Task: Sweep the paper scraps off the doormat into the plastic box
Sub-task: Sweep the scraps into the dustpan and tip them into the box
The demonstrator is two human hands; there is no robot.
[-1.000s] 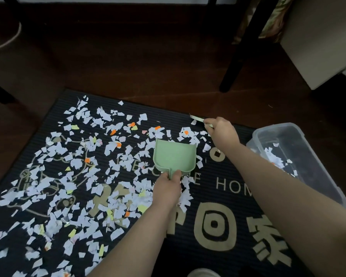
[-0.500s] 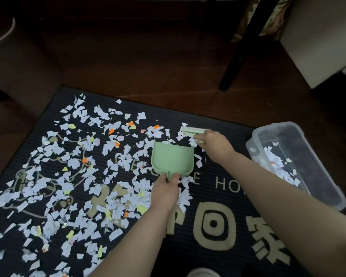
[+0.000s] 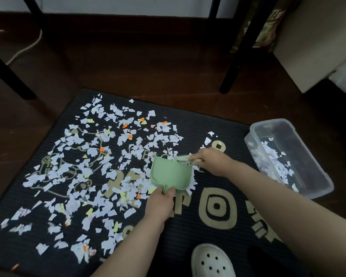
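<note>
Torn paper scraps (image 3: 100, 166), mostly white with a few yellow and orange bits, strewn thick over the left and middle of a dark ribbed rubber doormat (image 3: 198, 124) printed with pale gold lettering; only a few strays toward the doormat's right side. Near the doormat's middle, a pale green plastic dustpan (image 3: 171, 174), resting among the scraps, mouth turned to the doormat's far edge, short handle pointing to its near edge. Left hand (image 3: 160, 204) curled round that handle, thumb on top. Right hand (image 3: 210, 159) a little further toward the doormat's right edge, fingers closed round a small pale green brush (image 3: 185, 158), blurred, its head at the far right corner of the dustpan's mouth in a clump of scraps. Just beside the doormat's right edge, on the floor, a clear rectangular open-topped plastic box (image 3: 304, 156), a drift of white scraps along its left inner wall. At the doormat's near edge, a white perforated clog (image 3: 212, 260). Beyond the doormat's far edge, dark brown wooden floor (image 3: 138, 66), black furniture legs (image 3: 234, 62), a white cable (image 3: 26, 47) off to the far left, and a beige cabinet (image 3: 318, 47) off to the far right.
</note>
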